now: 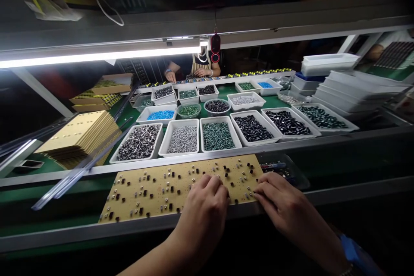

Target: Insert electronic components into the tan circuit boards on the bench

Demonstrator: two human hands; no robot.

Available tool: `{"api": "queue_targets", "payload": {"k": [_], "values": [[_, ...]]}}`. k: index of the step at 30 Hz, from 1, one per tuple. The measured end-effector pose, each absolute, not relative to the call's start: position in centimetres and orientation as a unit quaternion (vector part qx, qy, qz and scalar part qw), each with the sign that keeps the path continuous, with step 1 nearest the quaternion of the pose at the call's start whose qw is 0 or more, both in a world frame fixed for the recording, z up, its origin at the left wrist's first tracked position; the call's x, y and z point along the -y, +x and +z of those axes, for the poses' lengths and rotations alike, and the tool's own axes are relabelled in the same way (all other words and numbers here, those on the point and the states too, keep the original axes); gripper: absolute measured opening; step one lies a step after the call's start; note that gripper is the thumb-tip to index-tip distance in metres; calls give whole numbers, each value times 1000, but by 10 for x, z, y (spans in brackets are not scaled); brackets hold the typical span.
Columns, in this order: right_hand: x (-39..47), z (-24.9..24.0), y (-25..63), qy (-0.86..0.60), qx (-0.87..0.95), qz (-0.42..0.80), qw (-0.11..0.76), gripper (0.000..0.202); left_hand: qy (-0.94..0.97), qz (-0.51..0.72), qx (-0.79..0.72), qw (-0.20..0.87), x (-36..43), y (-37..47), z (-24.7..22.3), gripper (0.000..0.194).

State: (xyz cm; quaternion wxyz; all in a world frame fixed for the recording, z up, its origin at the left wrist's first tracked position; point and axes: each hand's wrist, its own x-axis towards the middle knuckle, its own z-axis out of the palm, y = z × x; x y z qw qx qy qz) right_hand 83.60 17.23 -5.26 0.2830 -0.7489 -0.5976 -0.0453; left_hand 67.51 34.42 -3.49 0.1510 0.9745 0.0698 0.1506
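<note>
A tan circuit board (136, 196) lies across the near rail, dotted with small black blocks and silvery parts in groups. My left hand (208, 202) is over its front half, right of the middle, with fingers curled down. The fingertips are hidden beneath the knuckles, so what they hold does not show. At the board's right end, my right hand (281, 198) is closed, thumb and fingers drawn together close to a silvery part (249, 194). Whatever it pinches is too small or too covered to name.
White trays of small parts stand beyond the rail, including silvery parts (139, 142), green parts (217, 136) and black parts (254, 128). Stacked boards (80, 136) sit left, nested white trays (349, 90) right. A clear container (296, 174) adjoins the board. Across the bench, a co-worker's hands (202, 72) show.
</note>
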Motion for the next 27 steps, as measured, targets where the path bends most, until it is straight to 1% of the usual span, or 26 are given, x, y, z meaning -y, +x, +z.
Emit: {"api": "queue_targets", "payload": {"k": [2,4,9,12,15,16,18,21,24,27], "values": [[-172,-49,838,-748,600,-26,283,16,976,146,-79,141,-342,676,-34,13],[-172,-45,840,-750,589,-7,300,17,977,140,-83,135,-339,676,-33,13],[-185,-42,849,-782,500,-46,368,9,977,129,-95,143,-337,674,-28,15],[-197,-45,851,-801,483,-53,349,7,966,153,-106,180,-345,675,-22,9],[-205,-47,850,-803,497,-75,320,14,954,203,-116,189,-357,681,-15,14],[-206,-48,850,-803,499,-79,317,15,954,210,-112,184,-361,685,-13,12],[-206,-48,850,-800,502,-79,318,14,960,200,-90,173,-366,692,-12,9],[-203,-47,853,-782,526,-57,331,13,973,167,-59,150,-368,702,-12,11],[-198,-48,857,-753,565,-20,337,12,978,152,-50,134,-369,709,-14,9],[-196,-50,859,-743,581,-12,332,12,980,145,-48,126,-370,713,-15,9]]}}
